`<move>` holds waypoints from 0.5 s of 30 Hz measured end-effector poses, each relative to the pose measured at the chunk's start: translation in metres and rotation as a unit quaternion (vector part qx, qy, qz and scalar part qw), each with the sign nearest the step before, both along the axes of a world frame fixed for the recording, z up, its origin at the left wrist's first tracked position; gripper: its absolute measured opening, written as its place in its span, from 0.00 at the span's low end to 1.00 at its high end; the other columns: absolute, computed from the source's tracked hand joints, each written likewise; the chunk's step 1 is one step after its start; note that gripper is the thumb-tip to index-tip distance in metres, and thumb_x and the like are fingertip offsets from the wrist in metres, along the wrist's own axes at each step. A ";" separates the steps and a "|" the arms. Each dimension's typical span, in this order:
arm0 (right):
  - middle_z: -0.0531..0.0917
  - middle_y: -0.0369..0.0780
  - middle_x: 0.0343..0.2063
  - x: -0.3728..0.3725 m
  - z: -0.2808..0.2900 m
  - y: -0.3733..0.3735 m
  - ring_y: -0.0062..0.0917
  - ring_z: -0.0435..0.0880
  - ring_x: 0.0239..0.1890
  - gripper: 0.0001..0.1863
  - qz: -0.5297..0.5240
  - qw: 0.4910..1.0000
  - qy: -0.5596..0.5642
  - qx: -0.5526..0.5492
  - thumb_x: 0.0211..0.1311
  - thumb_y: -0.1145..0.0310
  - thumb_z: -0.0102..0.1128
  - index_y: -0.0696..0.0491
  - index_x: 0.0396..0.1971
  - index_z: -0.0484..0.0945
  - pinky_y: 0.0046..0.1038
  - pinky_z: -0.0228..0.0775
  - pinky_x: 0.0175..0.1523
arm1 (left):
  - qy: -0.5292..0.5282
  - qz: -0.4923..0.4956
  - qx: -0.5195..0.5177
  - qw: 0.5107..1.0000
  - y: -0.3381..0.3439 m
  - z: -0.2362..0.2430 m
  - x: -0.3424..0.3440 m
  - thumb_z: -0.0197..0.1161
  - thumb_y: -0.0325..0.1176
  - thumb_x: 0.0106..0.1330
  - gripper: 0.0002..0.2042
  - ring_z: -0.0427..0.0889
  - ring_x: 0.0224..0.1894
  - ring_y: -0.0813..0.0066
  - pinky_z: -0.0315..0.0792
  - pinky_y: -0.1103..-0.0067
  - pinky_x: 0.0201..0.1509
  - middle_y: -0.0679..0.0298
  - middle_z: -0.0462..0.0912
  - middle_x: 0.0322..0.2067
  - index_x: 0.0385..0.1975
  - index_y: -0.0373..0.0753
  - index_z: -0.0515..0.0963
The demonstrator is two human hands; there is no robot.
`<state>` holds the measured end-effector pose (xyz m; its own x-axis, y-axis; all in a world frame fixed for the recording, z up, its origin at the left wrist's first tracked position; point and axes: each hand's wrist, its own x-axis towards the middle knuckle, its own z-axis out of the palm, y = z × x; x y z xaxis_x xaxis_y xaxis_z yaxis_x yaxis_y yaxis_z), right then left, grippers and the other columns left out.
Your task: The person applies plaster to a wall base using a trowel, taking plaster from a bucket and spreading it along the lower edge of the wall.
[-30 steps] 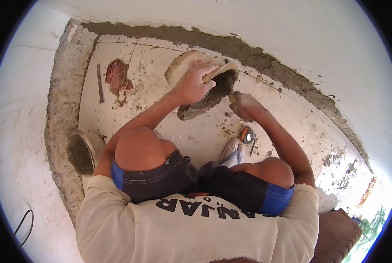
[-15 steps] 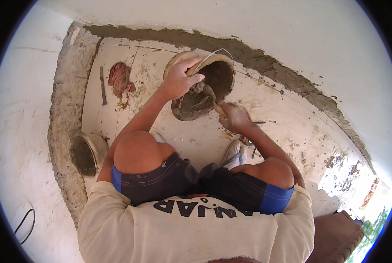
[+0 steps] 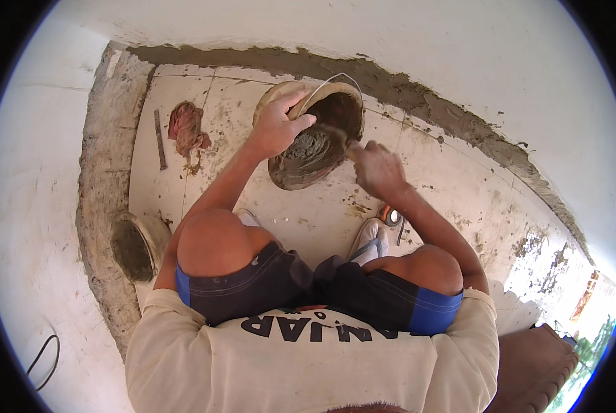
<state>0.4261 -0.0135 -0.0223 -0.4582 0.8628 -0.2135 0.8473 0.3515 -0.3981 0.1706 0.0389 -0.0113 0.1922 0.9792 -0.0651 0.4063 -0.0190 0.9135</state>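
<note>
A mortar bucket [image 3: 344, 110] with a wire handle lies tipped toward me on the tiled floor. Wet grey mortar [image 3: 306, 153] sits inside along its lower side. My left hand [image 3: 279, 127] is closed over the bucket's upper left rim, thumb on the inside. My right hand [image 3: 380, 170], slightly blurred, grips the pale handle of a trowel [image 3: 352, 149] at the bucket's right edge. The trowel's blade is inside the bucket and smeared by motion.
A second bucket [image 3: 131, 246] rests on its side at left. A reddish rag [image 3: 187, 127] and a thin metal bar [image 3: 160, 140] lie on the floor. A tape measure [image 3: 390, 215] is by my right foot. Fresh mortar [image 3: 418, 103] lines the wall base.
My right hand has moved up and right with the trowel, whose blade showed clearly over the mortar before. The tape measure shows more fully. My left hand keeps its hold on the rim.
</note>
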 end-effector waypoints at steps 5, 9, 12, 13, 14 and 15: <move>0.82 0.58 0.39 0.007 -0.009 0.028 0.51 0.84 0.43 0.17 -0.022 0.986 -0.077 -0.145 0.57 0.66 0.52 0.56 0.45 0.76 0.50 0.76 0.49 | 0.021 -0.057 0.002 0.998 -0.005 -0.003 0.018 0.67 0.33 0.62 0.28 0.72 0.64 0.64 0.63 0.73 0.69 0.51 0.75 0.61 0.62 0.31 0.71; 0.85 0.47 0.29 0.009 -0.029 0.027 0.34 0.87 0.29 0.28 -0.077 0.926 0.070 -0.363 0.56 0.63 0.61 0.60 0.56 0.74 0.36 0.80 0.34 | 0.012 -0.080 -0.011 0.997 -0.006 0.002 0.018 0.67 0.33 0.62 0.28 0.73 0.63 0.65 0.63 0.73 0.68 0.52 0.76 0.60 0.62 0.31 0.71; 0.82 0.41 0.25 0.002 -0.062 0.005 0.25 0.83 0.22 0.32 -0.100 0.881 0.178 -0.427 0.55 0.62 0.64 0.60 0.59 0.72 0.29 0.77 0.27 | -0.016 -0.082 -0.033 0.996 -0.006 0.005 0.016 0.67 0.33 0.62 0.28 0.74 0.62 0.66 0.64 0.74 0.67 0.53 0.76 0.60 0.62 0.31 0.71; 0.81 0.40 0.24 -0.005 -0.063 -0.002 0.24 0.82 0.22 0.31 -0.104 0.875 0.203 -0.427 0.55 0.62 0.63 0.60 0.59 0.73 0.28 0.77 0.26 | -0.023 -0.082 -0.060 0.995 -0.006 0.008 0.016 0.67 0.33 0.61 0.28 0.74 0.62 0.66 0.64 0.74 0.67 0.53 0.76 0.60 0.62 0.30 0.71; 0.81 0.39 0.24 -0.012 -0.063 -0.009 0.23 0.81 0.22 0.31 -0.108 0.868 0.227 -0.427 0.55 0.62 0.63 0.59 0.58 0.73 0.28 0.76 0.25 | -0.031 -0.082 -0.087 0.992 -0.006 0.010 0.015 0.67 0.33 0.61 0.28 0.74 0.62 0.67 0.64 0.74 0.67 0.53 0.76 0.60 0.62 0.30 0.71; 0.80 0.38 0.23 -0.016 -0.062 -0.014 0.21 0.81 0.21 0.30 -0.112 0.862 0.253 -0.426 0.55 0.62 0.62 0.59 0.58 0.73 0.27 0.76 0.25 | -0.021 -0.074 -0.066 0.995 -0.005 0.010 0.014 0.67 0.33 0.61 0.29 0.74 0.61 0.67 0.64 0.74 0.67 0.53 0.76 0.60 0.62 0.30 0.71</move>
